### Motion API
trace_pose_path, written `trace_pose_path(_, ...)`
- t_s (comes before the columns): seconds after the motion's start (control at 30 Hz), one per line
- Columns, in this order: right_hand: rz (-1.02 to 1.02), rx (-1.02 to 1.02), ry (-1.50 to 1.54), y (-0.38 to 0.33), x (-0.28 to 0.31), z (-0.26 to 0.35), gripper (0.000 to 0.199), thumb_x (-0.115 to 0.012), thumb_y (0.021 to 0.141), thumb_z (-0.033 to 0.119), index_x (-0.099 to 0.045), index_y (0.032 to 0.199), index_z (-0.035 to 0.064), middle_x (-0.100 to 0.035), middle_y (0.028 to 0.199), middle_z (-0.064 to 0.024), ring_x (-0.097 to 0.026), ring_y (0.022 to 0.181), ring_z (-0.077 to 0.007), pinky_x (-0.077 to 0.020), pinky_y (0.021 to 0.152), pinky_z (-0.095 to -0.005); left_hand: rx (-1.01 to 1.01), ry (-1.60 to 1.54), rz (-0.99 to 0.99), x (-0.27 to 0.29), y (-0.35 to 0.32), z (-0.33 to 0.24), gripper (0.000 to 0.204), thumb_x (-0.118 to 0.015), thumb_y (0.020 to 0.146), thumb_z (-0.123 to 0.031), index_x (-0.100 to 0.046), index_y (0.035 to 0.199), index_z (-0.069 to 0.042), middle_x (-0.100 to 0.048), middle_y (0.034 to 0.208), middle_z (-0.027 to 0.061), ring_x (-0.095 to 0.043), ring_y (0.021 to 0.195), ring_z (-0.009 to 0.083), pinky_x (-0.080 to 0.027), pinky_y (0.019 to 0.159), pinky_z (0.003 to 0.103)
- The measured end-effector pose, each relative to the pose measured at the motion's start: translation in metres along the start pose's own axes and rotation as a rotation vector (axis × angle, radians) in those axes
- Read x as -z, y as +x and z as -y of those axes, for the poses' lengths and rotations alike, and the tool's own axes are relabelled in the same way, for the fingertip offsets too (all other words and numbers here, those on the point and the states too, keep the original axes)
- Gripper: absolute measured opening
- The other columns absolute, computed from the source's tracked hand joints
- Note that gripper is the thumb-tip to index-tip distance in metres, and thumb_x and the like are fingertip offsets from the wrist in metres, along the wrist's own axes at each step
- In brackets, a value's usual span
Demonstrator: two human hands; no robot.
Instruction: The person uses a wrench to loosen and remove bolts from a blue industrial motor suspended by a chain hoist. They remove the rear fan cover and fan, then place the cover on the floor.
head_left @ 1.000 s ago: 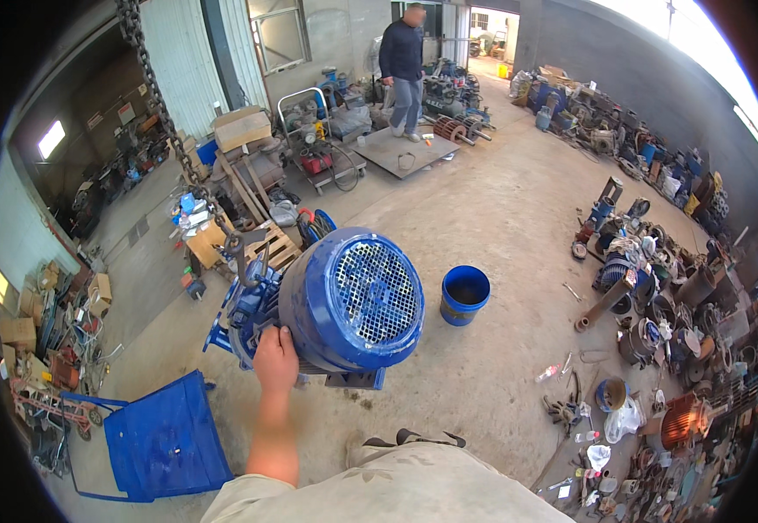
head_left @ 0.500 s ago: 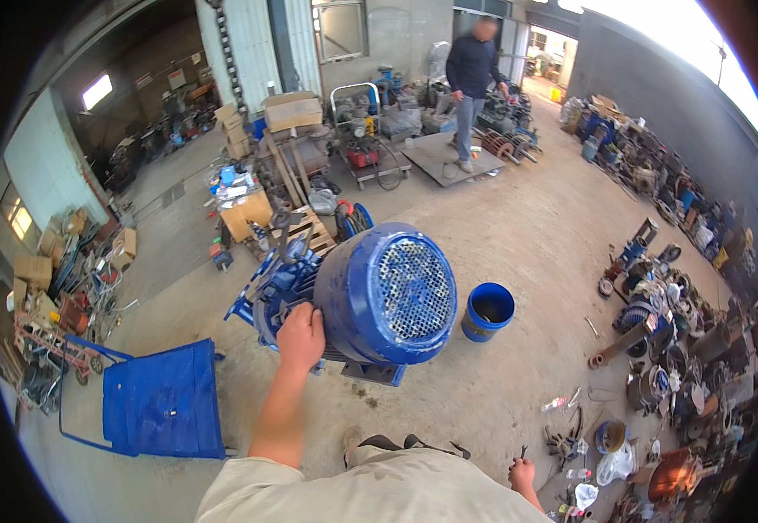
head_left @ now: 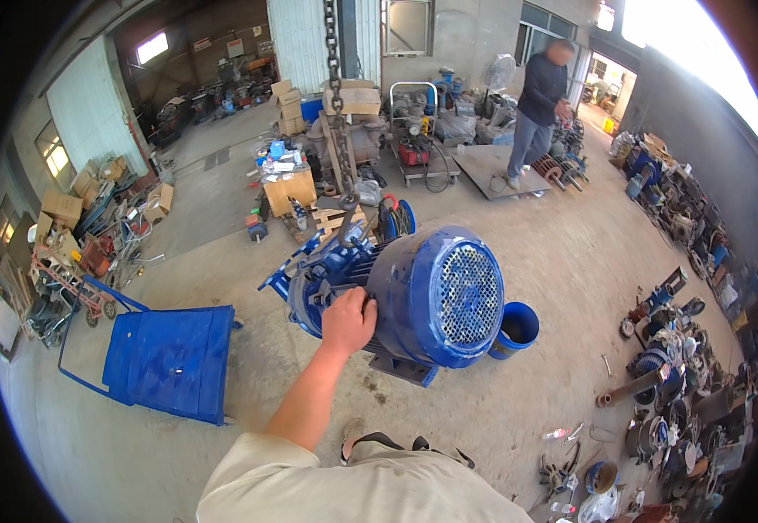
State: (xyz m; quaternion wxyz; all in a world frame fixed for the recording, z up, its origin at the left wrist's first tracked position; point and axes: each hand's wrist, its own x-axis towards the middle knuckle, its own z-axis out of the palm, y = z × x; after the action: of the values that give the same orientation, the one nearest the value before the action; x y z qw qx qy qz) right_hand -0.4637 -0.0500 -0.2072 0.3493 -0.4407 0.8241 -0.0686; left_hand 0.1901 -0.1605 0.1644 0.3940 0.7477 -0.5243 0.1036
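Observation:
A large blue electric motor (head_left: 407, 288) with a mesh-covered round end hangs from a dark hook (head_left: 348, 206) on a heavy chain (head_left: 333, 63). Its mesh end faces right and toward me. My left hand (head_left: 349, 321) is closed on the motor's near side, beside the rim of its round cover, with the fingertips partly hidden. Just beyond the mesh end, a blue bucket (head_left: 517, 329) stands on the floor, partly covered by the motor. My right hand is out of view.
A blue flatbed cart (head_left: 170, 362) stands at the left. Motor parts and scrap (head_left: 658, 410) line the right side, with bottles and a plastic bag. Farther back, a person (head_left: 539, 109) stands by a metal plate (head_left: 483, 170), near a wheeled machine (head_left: 418, 144).
My view has swung left, so the motor appears farther right, with my left hand still on it. My right hand, holding a small dark tool, has left view. The person's hands have come together.

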Motion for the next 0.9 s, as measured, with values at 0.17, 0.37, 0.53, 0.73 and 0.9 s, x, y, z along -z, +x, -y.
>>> trace_pose_path(0.17, -0.012, 0.008, 0.012, 0.006, -0.007, 0.033, 0.027, -0.072, 0.087, 0.021, -0.071, 0.086, -0.0058, -0.069, 0.073, -0.0202, -0.071, 0.065, -0.0332, -0.0553, 0.061, -0.0454, 0.038, -0.006, 0.042, 0.002, 0.0, 0.004, 0.023, -0.056, 0.106, -0.027, -0.058, 0.094, -0.006, -0.067, 0.09, 0.0135, -0.067, 0.088, 0.0408, -0.053, 0.07, 0.053)
trace_pose_path(0.37, -0.015, 0.019, 0.018, 0.005, -0.009, 0.047, 0.027, -0.072, 0.087, 0.021, -0.071, 0.086, -0.006, -0.07, 0.074, -0.0207, -0.071, 0.067, -0.0335, -0.0554, 0.063, -0.0458, 0.027, -0.032, -0.001, 0.0, 0.0, 0.003, 0.021, -0.057, 0.107, -0.028, -0.055, 0.098, -0.01, -0.067, 0.088, 0.0124, -0.068, 0.087, 0.0386, -0.053, 0.068, 0.051)
trace_pose_path(0.53, -0.02, 0.028, 0.01, 0.004, -0.008, 0.047, 0.028, -0.072, 0.087, 0.022, -0.072, 0.087, -0.0061, -0.07, 0.075, -0.0211, -0.072, 0.068, -0.0338, -0.0554, 0.064, -0.0462, 0.03, 0.058, 0.03, -0.005, 0.003, 0.001, 0.022, -0.055, 0.108, -0.026, -0.053, 0.095, -0.009, -0.067, 0.09, 0.0134, -0.069, 0.089, 0.0387, -0.054, 0.069, 0.051)
trace_pose_path(0.73, -0.028, 0.022, -0.001, 0.002, -0.007, 0.042, 0.029, -0.072, 0.087, 0.022, -0.072, 0.087, -0.0063, -0.071, 0.076, -0.0217, -0.072, 0.07, -0.0342, -0.0555, 0.065, -0.0466, 0.009, -0.001, 0.055, 0.001, 0.0, 0.003, 0.025, -0.055, 0.108, -0.029, -0.055, 0.095, -0.007, -0.066, 0.09, 0.0153, -0.067, 0.089, 0.0405, -0.053, 0.072, 0.053)
trace_pose_path(0.9, -0.037, 0.012, -0.003, 0.001, -0.007, 0.038, 0.029, -0.073, 0.087, 0.023, -0.072, 0.088, -0.0064, -0.071, 0.078, -0.0221, -0.072, 0.072, -0.0345, -0.0555, 0.067, -0.047, 0.078, -0.031, 0.134, 0.009, 0.002, 0.004, 0.022, -0.055, 0.108, -0.028, -0.055, 0.097, -0.009, -0.067, 0.092, 0.016, -0.066, 0.09, 0.0422, -0.052, 0.073, 0.051)
